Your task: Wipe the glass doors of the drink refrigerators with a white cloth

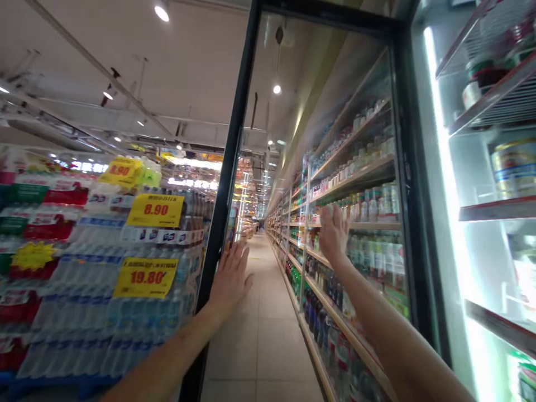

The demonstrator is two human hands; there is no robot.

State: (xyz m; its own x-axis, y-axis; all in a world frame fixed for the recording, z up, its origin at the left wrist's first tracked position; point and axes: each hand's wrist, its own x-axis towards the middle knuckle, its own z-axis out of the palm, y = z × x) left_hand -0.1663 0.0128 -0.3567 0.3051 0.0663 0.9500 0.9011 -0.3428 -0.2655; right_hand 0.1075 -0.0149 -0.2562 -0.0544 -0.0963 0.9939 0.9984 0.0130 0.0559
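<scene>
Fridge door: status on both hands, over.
Fridge door stands open. Left hand open, palm at its black edge. Right hand open, flat on the glass. Nothing seen in its way.

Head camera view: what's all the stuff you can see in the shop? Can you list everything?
glass door: one, black frame, swung open in the middle
price signs: three, yellow with red numbers, on the left stack
water bottle packs: many, clear with blue, red and green labels, stacked on the left
aisle shelves: one long row, full of bottles, seen through the glass
fridge shelves: several, brightly lit, far right
tin: one clear to see, yellow and blue label, on a fridge shelf
ceiling lights: several, white, overhead
floor tiles: many, beige, down the aisle
left hand: open, flat by the door's left edge
right hand: open, flat on the glass
</scene>
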